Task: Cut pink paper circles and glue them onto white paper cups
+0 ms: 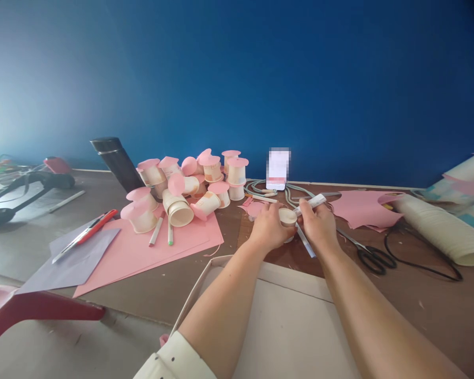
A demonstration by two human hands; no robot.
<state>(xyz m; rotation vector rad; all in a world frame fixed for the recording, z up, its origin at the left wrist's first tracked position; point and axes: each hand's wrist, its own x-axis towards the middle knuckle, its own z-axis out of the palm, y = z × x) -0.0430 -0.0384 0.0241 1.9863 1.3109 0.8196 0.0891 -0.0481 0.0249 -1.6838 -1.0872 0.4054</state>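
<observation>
My left hand (269, 226) is wrapped round a small paper cup (287, 216), its open rim facing up. Held in my right hand (319, 227) is a white tube (315, 202), slanting close beside the cup; print on it is too small to read. Below the right fingers lies a slim white-and-blue stick (307, 243). A small pink paper piece (253, 209) lies behind my left hand. To the left stands a group of paper cups with pink paper discs (211, 163) on their ends, some tipped over. A few nested cups (178, 209) lie among them.
Pink sheets (142, 260), grey paper (73, 266), a red utility knife (87, 234) and markers (170, 231) lie left. A phone (277, 168) stands behind my hands. Right are cut pink paper (359, 208), black scissors (375, 259) and stacked cups (438, 226). A cardboard box (296, 321) sits under my forearms.
</observation>
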